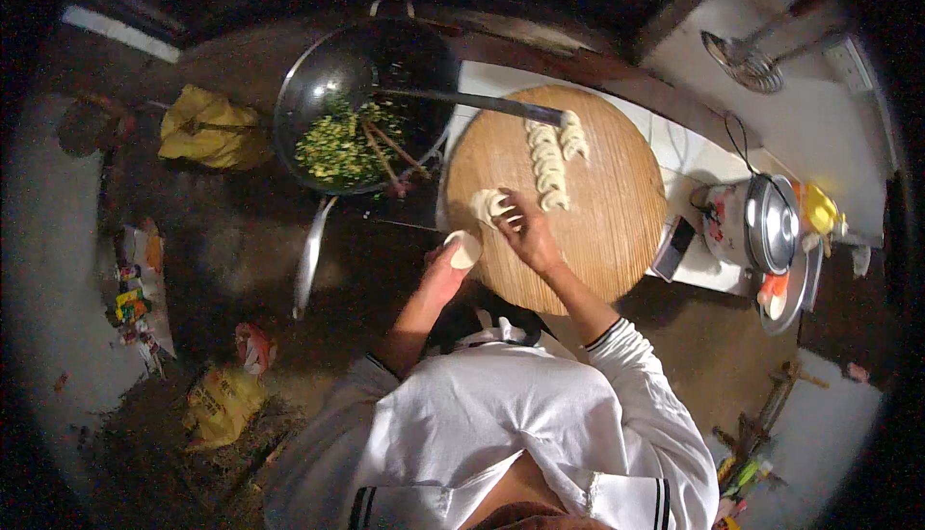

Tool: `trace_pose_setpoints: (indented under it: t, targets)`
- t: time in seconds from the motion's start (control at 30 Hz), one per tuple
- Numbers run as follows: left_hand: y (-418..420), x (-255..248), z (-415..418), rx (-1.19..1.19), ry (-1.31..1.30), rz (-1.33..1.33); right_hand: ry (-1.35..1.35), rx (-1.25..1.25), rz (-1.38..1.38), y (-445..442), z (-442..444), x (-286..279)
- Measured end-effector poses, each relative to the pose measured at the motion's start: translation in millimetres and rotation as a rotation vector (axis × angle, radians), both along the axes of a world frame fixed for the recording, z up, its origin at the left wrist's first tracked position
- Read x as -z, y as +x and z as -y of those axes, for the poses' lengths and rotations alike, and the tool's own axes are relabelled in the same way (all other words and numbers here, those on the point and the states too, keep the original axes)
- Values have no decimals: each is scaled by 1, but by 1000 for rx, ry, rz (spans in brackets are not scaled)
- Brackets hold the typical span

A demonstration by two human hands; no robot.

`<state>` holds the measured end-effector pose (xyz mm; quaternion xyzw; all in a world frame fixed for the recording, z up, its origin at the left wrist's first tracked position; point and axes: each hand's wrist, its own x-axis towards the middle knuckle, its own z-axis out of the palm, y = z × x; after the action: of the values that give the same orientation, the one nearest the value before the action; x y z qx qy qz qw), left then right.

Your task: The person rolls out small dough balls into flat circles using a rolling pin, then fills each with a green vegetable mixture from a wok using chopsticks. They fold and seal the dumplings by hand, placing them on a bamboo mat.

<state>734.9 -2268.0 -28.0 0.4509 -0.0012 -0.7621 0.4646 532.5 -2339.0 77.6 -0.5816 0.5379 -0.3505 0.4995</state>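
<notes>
A round dough wrapper (463,250) lies flat on my left hand (442,268), just off the lower left rim of a round wooden board (607,241). Over the board, my right hand (526,230) has its fingers bent at a small pile of dough wrappers (488,206); whether it grips one, I cannot tell. Folded dumplings (547,165) stand in a row on the board, beside a shorter row (574,137). Left of the board, a black wok (303,89) holds chopped green and yellow filling (343,147), with a pair of chopsticks (386,147) in it.
A long dark handle (491,102) reaches from the wok over the board. The wok's metal handle (312,255) points towards me. A phone (674,247) and a lidded pot (772,223) stand right of the board. Yellow bags (209,129) are at the left; metal ladles (744,67) hang upper right.
</notes>
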Motion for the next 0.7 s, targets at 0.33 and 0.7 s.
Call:
trace_pose_setpoints:
  t: [0.33, 0.7]
  targets:
    - [240, 67, -108, -377, -114, -91, -589, -257, -282, 95, 76, -79]
    - [312, 9, -62, -440, -200, 63, -732, -316, -396, 140, 80, -92]
